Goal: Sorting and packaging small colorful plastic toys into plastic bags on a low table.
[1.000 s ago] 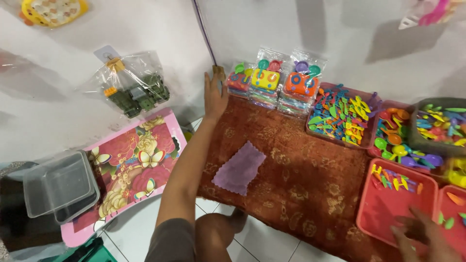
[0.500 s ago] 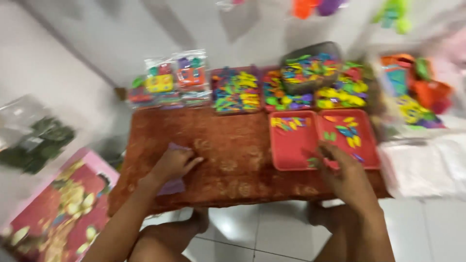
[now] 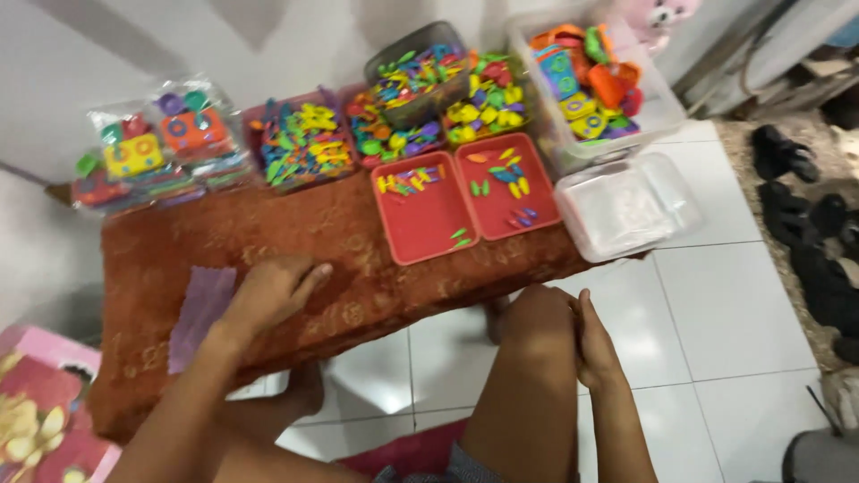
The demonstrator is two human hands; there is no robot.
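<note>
Left hand: lay flat, palm down, grip open and holding nothing, on the rust-brown patterned cloth covering the low surface, its edge just beside the purple cloth square. Right hand: rested against the person's right knee, fingers straight, grip empty. Behind, on the surface: two red trays with few coloured pieces, tubs of mixed coloured toys, clear lidded box at the right end.
</note>
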